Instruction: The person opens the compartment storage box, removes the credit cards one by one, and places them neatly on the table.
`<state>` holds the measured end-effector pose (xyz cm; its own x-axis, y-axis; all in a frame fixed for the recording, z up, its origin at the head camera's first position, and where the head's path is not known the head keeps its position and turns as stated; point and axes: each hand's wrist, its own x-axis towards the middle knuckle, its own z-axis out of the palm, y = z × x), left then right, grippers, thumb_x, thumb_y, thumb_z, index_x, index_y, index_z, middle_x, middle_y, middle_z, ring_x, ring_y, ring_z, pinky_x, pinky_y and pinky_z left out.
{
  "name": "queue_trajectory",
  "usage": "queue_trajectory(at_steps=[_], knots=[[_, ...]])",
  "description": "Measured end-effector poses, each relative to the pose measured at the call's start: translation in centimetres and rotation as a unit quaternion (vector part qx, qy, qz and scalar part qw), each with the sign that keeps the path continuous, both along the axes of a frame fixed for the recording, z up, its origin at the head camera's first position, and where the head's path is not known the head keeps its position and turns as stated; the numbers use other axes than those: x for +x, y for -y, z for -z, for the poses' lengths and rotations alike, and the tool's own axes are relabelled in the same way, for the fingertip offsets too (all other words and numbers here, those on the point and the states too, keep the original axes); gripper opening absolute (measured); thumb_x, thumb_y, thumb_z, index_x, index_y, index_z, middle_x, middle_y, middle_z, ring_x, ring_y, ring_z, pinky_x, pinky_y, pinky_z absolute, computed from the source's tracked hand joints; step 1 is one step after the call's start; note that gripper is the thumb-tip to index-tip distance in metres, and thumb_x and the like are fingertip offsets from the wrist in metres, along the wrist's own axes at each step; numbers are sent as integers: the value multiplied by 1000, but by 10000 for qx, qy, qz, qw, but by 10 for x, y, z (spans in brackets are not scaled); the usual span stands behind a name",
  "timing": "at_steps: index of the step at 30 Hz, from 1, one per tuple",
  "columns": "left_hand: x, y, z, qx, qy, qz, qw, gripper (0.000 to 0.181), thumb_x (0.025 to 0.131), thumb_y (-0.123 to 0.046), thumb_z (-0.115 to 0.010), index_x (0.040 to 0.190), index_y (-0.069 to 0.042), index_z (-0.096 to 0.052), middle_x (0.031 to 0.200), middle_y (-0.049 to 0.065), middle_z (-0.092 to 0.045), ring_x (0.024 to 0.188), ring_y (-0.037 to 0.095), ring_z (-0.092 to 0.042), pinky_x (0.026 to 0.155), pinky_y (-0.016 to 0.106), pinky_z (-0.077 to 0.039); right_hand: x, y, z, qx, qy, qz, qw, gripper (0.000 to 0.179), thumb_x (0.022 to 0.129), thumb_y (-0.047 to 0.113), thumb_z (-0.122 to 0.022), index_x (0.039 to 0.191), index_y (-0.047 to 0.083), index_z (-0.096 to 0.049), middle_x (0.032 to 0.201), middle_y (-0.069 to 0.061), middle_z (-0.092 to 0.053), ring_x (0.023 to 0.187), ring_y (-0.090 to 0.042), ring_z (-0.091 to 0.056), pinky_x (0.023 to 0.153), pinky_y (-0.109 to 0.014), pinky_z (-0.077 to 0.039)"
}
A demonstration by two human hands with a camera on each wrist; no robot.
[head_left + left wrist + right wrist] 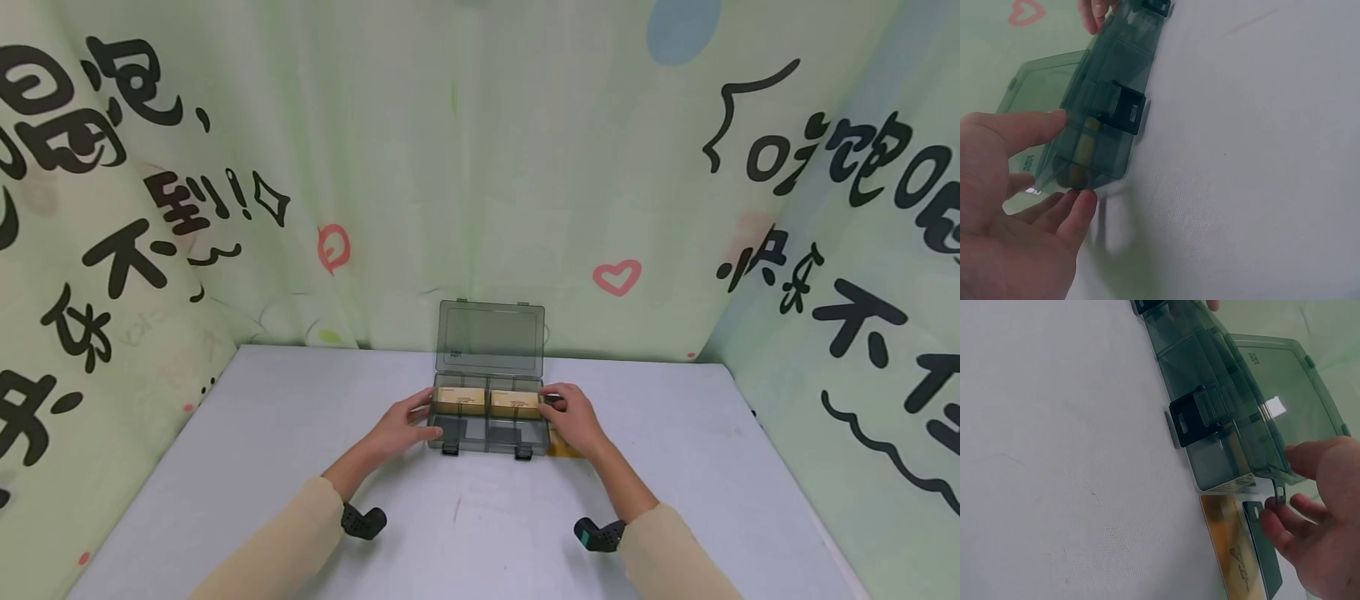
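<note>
A translucent grey-green plastic storage box [487, 447] with divided compartments stands on the table, its lid [491, 337] raised at the back. Two small yellow-brown cardboard boxes [461, 400] lie side by side in its middle. My left hand [397, 427] holds the box's left end, thumb over the front corner and fingers along the outer wall. At the opposite end, my right hand [577, 418] grips the box's side; in the right wrist view its fingertips meet a small holed tab [1280, 492]. Two dark latches [523, 452] hang along the front wall.
Right beside the box, partly under my right hand, lies a flat gold piece [1229, 544] with a dark green strip [1263, 550]. The white-covered table [300, 383] meets a printed curtain [390, 167] behind and at both sides.
</note>
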<state>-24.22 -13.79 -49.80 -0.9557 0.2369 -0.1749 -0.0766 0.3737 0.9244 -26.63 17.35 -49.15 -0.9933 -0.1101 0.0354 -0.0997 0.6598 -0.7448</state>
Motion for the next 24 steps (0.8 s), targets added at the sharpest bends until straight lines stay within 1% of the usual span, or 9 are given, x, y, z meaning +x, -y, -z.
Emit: queue_trajectory(at_steps=[5, 7, 13, 19, 23, 24], knots=[[0, 1, -1, -113, -69, 178, 9998, 80, 87, -11, -70, 154, -13, -27, 156, 17, -32, 141, 39, -36, 110, 56, -37, -2, 3, 1, -38, 21, -31, 10000, 31, 94, 16, -62, 123, 6, -63, 139, -20, -47, 110, -34, -60, 90, -44, -54], [0, 1, -1, -88, -51, 197, 9998, 81, 86, -11, -71, 154, -13, -26, 157, 16, -31, 142, 39, -35, 110, 57, -36, -3, 4, 1, -44, 26, -42, 10000, 30, 94, 15, -62, 123, 5, -63, 139, -21, -46, 110, -34, -60, 90, -45, -54], [-1, 1, -1, 47, 82, 129, 9999, 82, 85, -12, -73, 154, -16, -27, 158, 12, -31, 143, 36, -34, 112, 56, -34, -6, 5, 1, -95, 137, -55, 9998, 29, 95, 16, -61, 122, 4, -63, 142, -22, -42, 112, -36, -60, 91, -45, -55], [-3, 0, 0, 35, 12, 147, 9999, 82, 86, -14, -72, 154, -16, -27, 157, 14, -31, 143, 37, -33, 111, 57, -35, -10, 7, 0, -214, 268, -51, 9994, 30, 96, 18, -61, 122, 3, -63, 144, -22, -40, 116, -38, -59, 92, -46, -54], [-3, -1, -1, 34, -27, 104, 9999, 80, 87, -14, -71, 154, -16, -27, 158, 14, -30, 143, 37, -33, 110, 57, -37, -13, 8, -1, -94, 262, -116, 9995, 30, 96, 18, -60, 122, 3, -63, 144, -23, -40, 116, -40, -58, 93, -47, -54], [-2, -2, -4, 31, -31, 99, 9999, 79, 88, -13, -70, 154, -15, -26, 158, 15, -29, 143, 37, -33, 110, 57, -37, -14, 9, -1, -64, 263, -130, 9995, 30, 96, 18, -59, 122, 3, -63, 144, -23, -40, 117, -40, -58, 92, -47, -54]])
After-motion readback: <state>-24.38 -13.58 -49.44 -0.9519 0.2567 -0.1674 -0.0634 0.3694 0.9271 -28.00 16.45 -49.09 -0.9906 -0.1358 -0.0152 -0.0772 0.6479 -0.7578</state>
